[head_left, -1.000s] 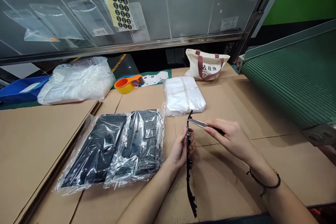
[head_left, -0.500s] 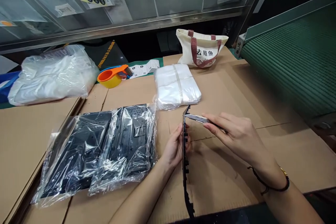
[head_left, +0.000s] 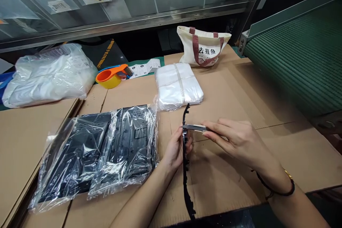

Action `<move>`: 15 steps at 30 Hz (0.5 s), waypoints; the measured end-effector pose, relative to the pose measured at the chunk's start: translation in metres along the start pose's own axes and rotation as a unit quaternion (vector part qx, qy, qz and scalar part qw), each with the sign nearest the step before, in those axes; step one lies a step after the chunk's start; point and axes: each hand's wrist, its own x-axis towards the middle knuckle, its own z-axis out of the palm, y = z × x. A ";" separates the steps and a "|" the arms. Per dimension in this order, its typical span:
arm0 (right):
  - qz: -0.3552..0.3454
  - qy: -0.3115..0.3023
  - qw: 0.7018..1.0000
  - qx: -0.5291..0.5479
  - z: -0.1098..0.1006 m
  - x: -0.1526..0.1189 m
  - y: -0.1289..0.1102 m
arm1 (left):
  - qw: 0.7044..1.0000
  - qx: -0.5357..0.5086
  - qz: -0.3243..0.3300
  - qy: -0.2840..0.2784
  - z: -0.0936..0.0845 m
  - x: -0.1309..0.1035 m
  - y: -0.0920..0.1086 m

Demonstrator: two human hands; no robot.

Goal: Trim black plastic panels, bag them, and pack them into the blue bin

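A thin black plastic part (head_left: pixel 186 181) stands edge-on to the camera above the cardboard, its edge lined with small tabs. My left hand (head_left: pixel 176 149) grips it near its upper middle, thumb on one side and fingers on the other. Between the thumb and fingers of my right hand (head_left: pixel 227 133) is a knife with a slim metallic blade (head_left: pixel 193 127). The blade's tip meets the edge of the black part just above my left fingers. To the left, two black panels (head_left: pixel 130 139) lie in clear plastic bags.
A strapped stack of clear bags (head_left: pixel 179 85) lies behind my hands, with a cloth bag (head_left: pixel 204 48) farther back. An orange and yellow tape dispenser (head_left: pixel 109 78) and a bulky plastic bundle (head_left: pixel 50 73) sit at the back left. A green conveyor (head_left: pixel 299 53) runs along the right.
The knife has moved down along the edge of the black part, from near its top end to just above my left fingers. The part has turned slightly, and the view has shifted a little.
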 end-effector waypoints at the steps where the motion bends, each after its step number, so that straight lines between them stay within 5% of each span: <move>1: 0.003 0.005 1.000 -0.007 0.001 0.000 0.000 | 1.000 0.004 -0.002 -0.001 -0.001 0.001 0.000; 15: 0.035 0.050 0.997 -0.055 0.002 0.001 0.001 | 0.999 0.032 -0.034 -0.005 0.000 0.001 0.003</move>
